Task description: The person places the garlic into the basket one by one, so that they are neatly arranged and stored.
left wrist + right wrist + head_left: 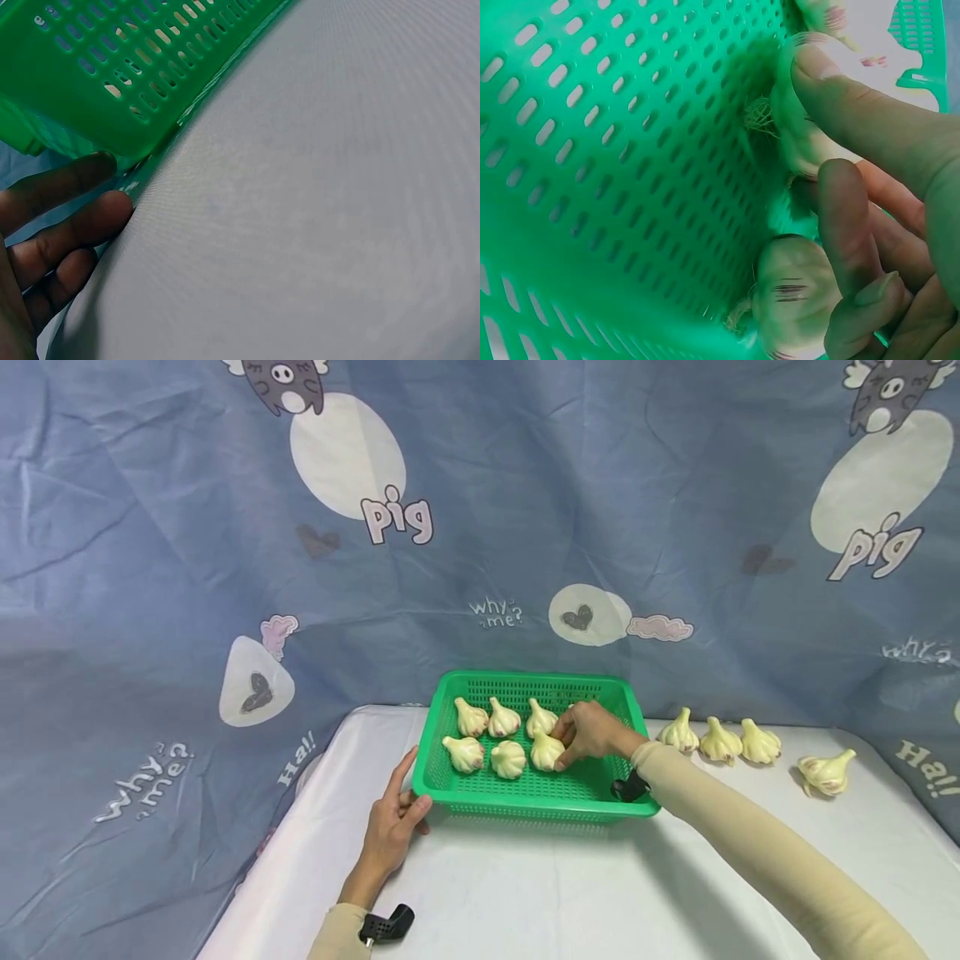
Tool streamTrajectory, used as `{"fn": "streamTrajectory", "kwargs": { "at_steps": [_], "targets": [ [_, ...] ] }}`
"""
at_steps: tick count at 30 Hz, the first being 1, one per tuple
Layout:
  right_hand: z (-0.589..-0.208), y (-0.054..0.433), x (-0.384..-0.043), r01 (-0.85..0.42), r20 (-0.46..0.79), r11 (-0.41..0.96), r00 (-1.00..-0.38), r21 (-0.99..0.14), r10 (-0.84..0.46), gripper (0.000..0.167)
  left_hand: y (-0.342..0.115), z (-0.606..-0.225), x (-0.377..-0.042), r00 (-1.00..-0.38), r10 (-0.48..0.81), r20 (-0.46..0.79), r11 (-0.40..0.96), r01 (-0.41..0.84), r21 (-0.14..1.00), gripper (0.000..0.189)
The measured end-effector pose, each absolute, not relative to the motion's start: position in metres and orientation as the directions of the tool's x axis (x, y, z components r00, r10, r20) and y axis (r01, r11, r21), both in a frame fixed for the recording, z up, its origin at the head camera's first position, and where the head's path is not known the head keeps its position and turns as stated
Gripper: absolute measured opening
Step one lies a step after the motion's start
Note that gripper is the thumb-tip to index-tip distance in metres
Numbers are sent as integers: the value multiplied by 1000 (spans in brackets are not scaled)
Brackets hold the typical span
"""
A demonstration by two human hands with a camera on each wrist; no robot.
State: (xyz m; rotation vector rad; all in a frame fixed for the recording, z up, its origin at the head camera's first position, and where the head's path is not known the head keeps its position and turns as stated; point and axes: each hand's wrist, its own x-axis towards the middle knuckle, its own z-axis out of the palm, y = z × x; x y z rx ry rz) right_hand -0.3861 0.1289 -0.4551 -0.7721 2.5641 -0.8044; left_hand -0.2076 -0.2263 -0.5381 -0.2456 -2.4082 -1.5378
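Note:
A green perforated basket (495,799) stands on the table with several garlic bulbs (508,760) lying in two rows inside it. My right hand (592,731) reaches over the right side into the basket and pinches a garlic bulb (545,753) at the right end of the front row. In the right wrist view, the thumb presses on that bulb (799,150), and another bulb (791,292) lies below the fingers. My left hand (390,827) is at the basket's front left corner, its relaxed fingers (112,214) right at the basket wall. Part of the back row is hidden behind my right hand.
Right of the basket, three garlic bulbs (720,743) sit in a row on the white tabletop (525,893). One more bulb (827,772) lies apart, farther right. A blue printed cloth (480,527) hangs behind the table.

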Motion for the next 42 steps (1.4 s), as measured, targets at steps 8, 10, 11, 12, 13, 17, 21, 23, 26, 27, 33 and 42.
{"fn": "streamTrajectory", "kwargs": {
  "at_steps": [8,10,11,12,13,17,21,23,26,27,33,42],
  "targets": [
    [-457,130,-386,-396,-157,696,-794,-598,-587,45,-226,-538,-207,-950,-9,312,420,280,864,75],
    [-457,131,-386,-393,-160,696,-794,-600,-586,46,-226,-539,-206,-949,-7,316,416,284,864,75],
    [-457,131,-386,-393,-160,695,-794,-602,-587,47,-226,-538,-206,-948,-5,318,415,287,863,75],
    [-457,131,-386,-392,-160,694,-793,-604,-588,47,-226,-538,-206,-948,-4,320,415,289,863,75],
    [-457,131,-386,-390,-162,693,-793,-607,-588,47,-226,-538,-206,-947,-3,322,415,291,862,75],
    [-458,133,-386,-390,-160,687,-790,-613,-591,49,-225,-538,-206,-945,-2,327,423,296,857,75],
    [-458,134,-387,-398,-156,690,-791,-605,-592,50,-225,-539,-206,-945,-3,326,423,295,857,75],
    [-458,135,-387,-398,-160,693,-790,-601,-592,50,-225,-539,-206,-946,-2,325,420,294,859,75],
    [-457,135,-388,-396,-170,695,-786,-601,-595,50,-225,-539,-206,-945,-4,326,418,295,859,75],
    [-457,135,-388,-398,-171,694,-784,-600,-597,50,-225,-539,-206,-945,-5,327,420,295,858,75],
    [-450,138,-386,-391,-180,695,-782,-604,-596,54,-226,-539,-206,-946,-9,323,417,290,861,75],
    [-415,162,-379,-386,-145,652,-781,-653,-608,57,-227,-541,-207,-943,6,332,400,307,864,75]
  ]
}}
